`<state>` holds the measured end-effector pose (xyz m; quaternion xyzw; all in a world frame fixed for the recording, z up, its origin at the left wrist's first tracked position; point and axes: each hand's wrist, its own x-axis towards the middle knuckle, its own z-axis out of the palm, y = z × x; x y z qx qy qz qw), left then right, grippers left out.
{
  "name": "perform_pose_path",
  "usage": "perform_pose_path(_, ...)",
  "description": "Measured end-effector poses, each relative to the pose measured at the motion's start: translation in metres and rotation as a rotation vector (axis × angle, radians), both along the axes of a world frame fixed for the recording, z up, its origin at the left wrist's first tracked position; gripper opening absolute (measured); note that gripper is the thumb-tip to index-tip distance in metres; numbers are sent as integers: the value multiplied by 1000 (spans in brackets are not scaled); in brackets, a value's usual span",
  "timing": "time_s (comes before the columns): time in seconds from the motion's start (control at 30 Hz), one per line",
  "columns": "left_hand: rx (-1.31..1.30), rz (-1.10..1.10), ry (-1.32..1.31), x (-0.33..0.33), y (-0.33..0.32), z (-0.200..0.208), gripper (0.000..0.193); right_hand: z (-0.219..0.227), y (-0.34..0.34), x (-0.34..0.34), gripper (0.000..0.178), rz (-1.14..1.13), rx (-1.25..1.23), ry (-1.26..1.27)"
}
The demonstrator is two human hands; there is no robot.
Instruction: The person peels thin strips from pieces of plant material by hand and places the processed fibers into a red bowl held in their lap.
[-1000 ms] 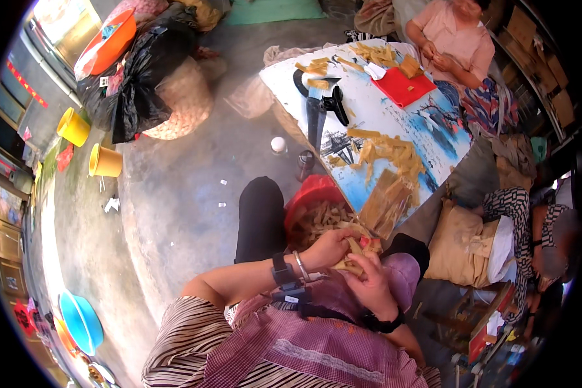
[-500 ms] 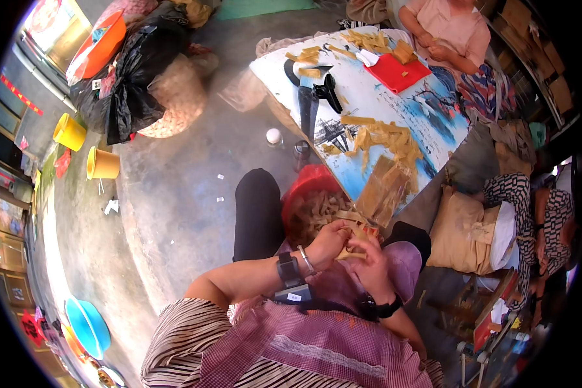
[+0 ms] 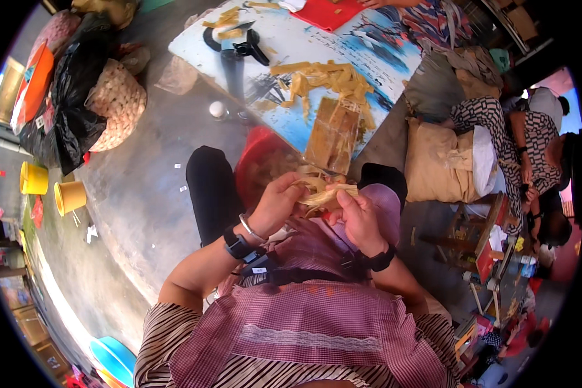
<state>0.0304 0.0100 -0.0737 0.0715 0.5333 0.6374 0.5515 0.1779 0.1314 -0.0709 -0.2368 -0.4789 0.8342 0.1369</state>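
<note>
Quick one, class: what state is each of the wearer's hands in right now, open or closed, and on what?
Left hand: closed, holding tan strips.
Right hand: closed, pinching the tan strips with thumb and fingers.

The left grip [image 3: 277, 205] and right grip [image 3: 361, 221] held pale yellow strips [image 3: 322, 195] between them, near a red basin [image 3: 248, 155]; loose strips [image 3: 333, 77] lay on the table [image 3: 197, 46].

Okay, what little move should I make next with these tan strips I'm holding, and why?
Perhaps ease your left hand and right hand slightly apart to straighten the tan strips: they look bunched and bent, and both hands already hold them.
</note>
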Motion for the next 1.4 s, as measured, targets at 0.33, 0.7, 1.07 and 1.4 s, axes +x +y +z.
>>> perform_pose_path(0.33, -229, -549, 388, -1, 4, 0, 17, 22, 7, 10, 37, 459, 133, -119)
perform_pose_path(0.7, -158, -661, 439, 2, 8, 4, 18, 23, -3, 14, 19, 443, 280, -65)
perform_pose_path(1.07, -177, -651, 281, 5, 7, -5, 19, 3, -7, 17, 12, 354, 221, 146)
perform_pose_path(1.4, 90, -357, 1341, 15, 15, 10, 29, 9, 14, 24, 15, -96, -518, 12)
